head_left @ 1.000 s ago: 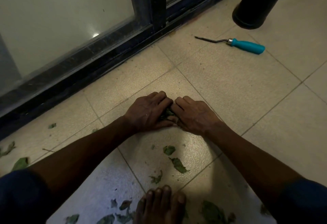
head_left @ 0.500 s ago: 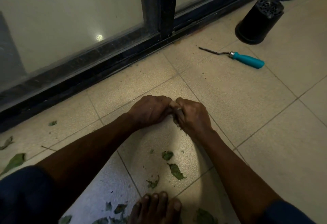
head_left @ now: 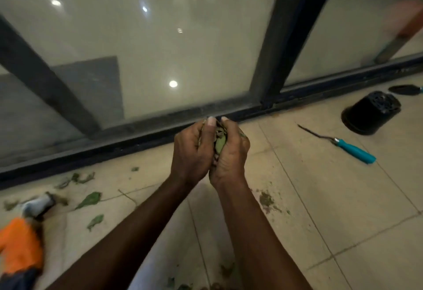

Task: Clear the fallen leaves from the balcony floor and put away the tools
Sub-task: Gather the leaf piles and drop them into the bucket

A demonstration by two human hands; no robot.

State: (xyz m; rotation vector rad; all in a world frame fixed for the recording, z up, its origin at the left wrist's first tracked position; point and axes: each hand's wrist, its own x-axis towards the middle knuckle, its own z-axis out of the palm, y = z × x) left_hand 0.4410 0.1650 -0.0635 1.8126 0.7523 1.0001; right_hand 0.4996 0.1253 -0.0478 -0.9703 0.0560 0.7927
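Two hands, one wad [head_left: 219, 145] of leaves. It sits squeezed between the palms, lifted clear of the floor [head_left: 320, 209], just in front of the door [head_left: 146, 44] rail. The left hand [head_left: 192, 154] and right hand [head_left: 232, 160] are cupped tight together, fingers curled over, thumbs side by side at the top. Only a sliver of green shows through the gap between them.

This stuff looks feather-light and soft, and probably crumbly where it has dried. A hard squeeze would likely flake it, and a slack one would let bits slip out below. The best hold is from both sides, with the heels of the palms closed underneath.

Plenty is left down there. Crumbs [head_left: 265, 199] lie just beside the right forearm, and loose leaves [head_left: 90, 199] are scattered to the left, near the door track. More scraps peek in at the bottom edge.

Well off to the right, a teal tool [head_left: 353, 150] lies flat on the tiles. Near it stands an upturned black pot [head_left: 370, 115], with a trowel [head_left: 406, 89] just behind that. None of them is put away yet.

At lower left there is an orange shape [head_left: 20, 244], too blurred to call. It is possibly a glove.
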